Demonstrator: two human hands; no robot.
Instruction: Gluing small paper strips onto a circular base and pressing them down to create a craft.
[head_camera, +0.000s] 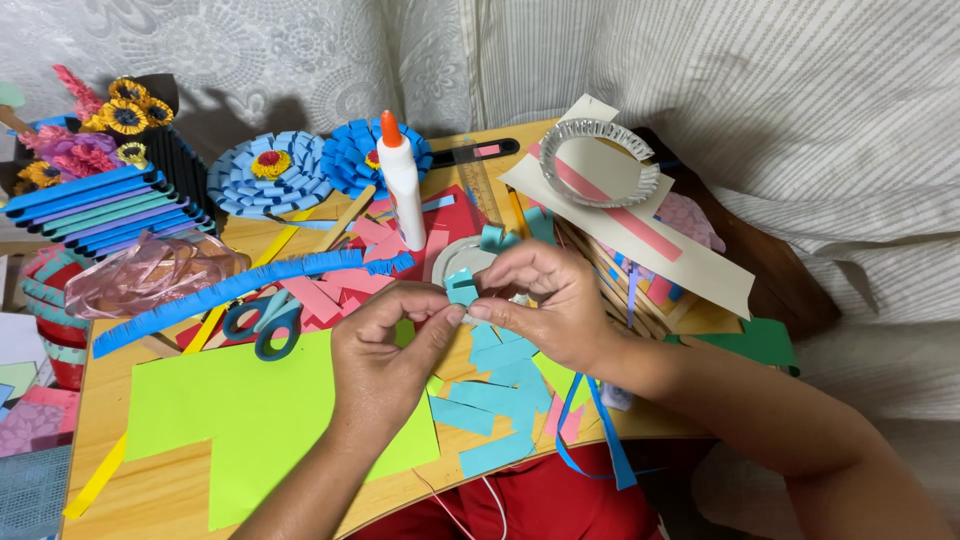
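Note:
Both my hands meet over the middle of a small wooden table (150, 500). My left hand (385, 345) and my right hand (545, 305) pinch a small folded teal paper piece (461, 288) between their fingertips. Below the hands lies a loose pile of teal paper strips (495, 400). A lime green paper sheet (235, 410) lies to the left under my left wrist. A white glue bottle (402, 185) with an orange cap stands upright just behind the hands.
Blue-handled scissors (265, 325) and pink paper scraps (330, 295) lie left of the hands. A fringed blue paper strip (230, 290), two blue paper flowers (300, 165), a stacked paper craft (100, 205), a foil ring (598, 162) and cream card (690, 265) surround them.

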